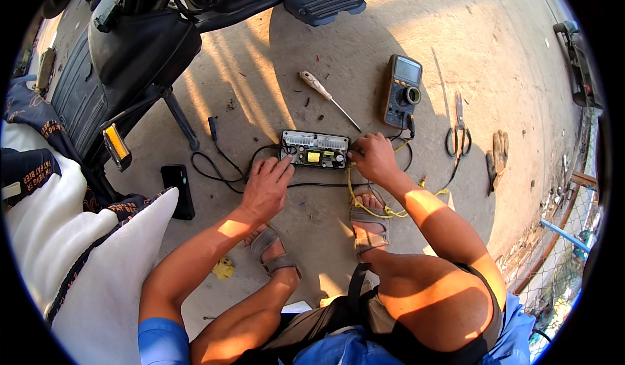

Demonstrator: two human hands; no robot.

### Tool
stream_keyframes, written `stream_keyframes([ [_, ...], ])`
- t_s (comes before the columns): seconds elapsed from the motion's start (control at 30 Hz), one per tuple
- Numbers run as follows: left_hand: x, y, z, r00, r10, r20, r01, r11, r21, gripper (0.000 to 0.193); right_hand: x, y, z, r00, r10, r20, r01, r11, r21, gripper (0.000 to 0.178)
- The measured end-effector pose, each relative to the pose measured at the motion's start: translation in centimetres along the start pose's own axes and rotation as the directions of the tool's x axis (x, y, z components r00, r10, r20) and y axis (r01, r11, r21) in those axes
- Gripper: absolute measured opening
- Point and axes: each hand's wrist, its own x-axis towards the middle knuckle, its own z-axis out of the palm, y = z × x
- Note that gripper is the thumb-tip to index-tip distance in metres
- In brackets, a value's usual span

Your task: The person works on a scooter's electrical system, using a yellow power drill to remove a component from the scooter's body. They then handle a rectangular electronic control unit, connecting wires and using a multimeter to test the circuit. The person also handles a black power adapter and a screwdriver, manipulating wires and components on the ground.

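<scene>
An opened charger [284, 138], a black case with its circuit board, yellow transformer and metal heat sink bared, lies on the ground before me. My left hand [265, 186] grips its near left corner, fingertips on the rim. At the right end, my right hand [376, 158] has its fingers bent and pressed to the case edge; their undersides are hidden. A black cable [218, 177] leaves the case at the left and loops on the ground. Yellow wire [390, 214] runs below my right hand, past my sandal. Beyond the charger lies a screwdriver [319, 86] with a pale handle.
A multimeter [403, 88] lies far right, with scissors [459, 131] and a worn glove [499, 160] beyond it. A black phone [177, 192] is left, below a parked two-wheeler [146, 46]. White cloth [111, 254] fills the near left; wire mesh fence [553, 254] stands right.
</scene>
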Motion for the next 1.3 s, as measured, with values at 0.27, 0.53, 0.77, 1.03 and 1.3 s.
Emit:
stream_keyframes([
  [0.27,0.0,-0.1,0.1,0.999,-0.014,0.045,0.013,1.000,0.026,0.049,-0.2,0.2,0.3,1.000,0.001,-0.003,-0.001,1.000,-0.029,0.018],
  [0.53,0.1,-1.0,-0.7,0.991,-0.101,-0.088,0.092,0.991,-0.093,0.039,-0.3,0.4,0.6,1.000,-0.011,-0.025,0.010,0.999,-0.042,0.020],
  [0.77,0.6,-1.5,-1.3,0.978,-0.156,-0.137,0.133,0.978,-0.162,0.030,-0.3,0.4,0.8,0.999,-0.016,-0.036,0.015,0.999,-0.034,0.019],
  [1.03,2.5,-2.7,0.0,0.931,-0.330,-0.157,0.290,0.928,-0.232,0.033,-0.3,0.1,0.5,0.997,-0.043,-0.064,0.043,0.999,0.002,0.015],
  [1.3,3.7,-2.5,0.5,0.930,-0.350,-0.112,0.322,0.923,-0.212,0.040,-0.3,0.2,0.5,0.999,-0.025,-0.033,0.025,1.000,-0.018,0.016],
])
